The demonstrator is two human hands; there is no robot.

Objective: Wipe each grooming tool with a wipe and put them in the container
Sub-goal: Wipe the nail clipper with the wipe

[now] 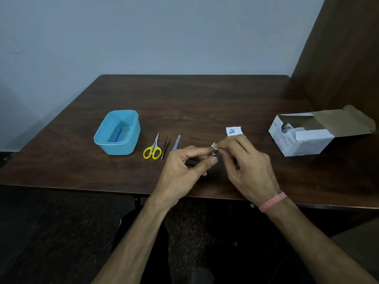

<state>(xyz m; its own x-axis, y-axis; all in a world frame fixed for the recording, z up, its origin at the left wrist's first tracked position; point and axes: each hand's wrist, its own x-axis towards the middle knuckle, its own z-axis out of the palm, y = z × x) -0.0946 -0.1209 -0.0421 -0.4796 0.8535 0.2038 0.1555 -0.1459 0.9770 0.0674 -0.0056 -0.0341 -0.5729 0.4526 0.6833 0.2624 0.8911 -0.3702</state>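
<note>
My left hand (185, 167) pinches a small metal nail clipper (212, 154) between thumb and fingers above the table's front middle. My right hand (245, 160) pinches a small white wipe (214, 145) against the clipper's tip. A light blue plastic container (118, 133) stands at the left, with a blue-handled tool (118, 134) lying inside. Between the container and my hands lie yellow-handled scissors (152, 149), thin tweezers (165, 146) and a nail file with a blue handle (176, 142), side by side.
A torn white wipe sachet (234, 131) lies just behind my right hand. An open white cardboard box of wipes (303, 136) sits at the right of the dark wooden table (194, 103). A brown panel rises on the far right.
</note>
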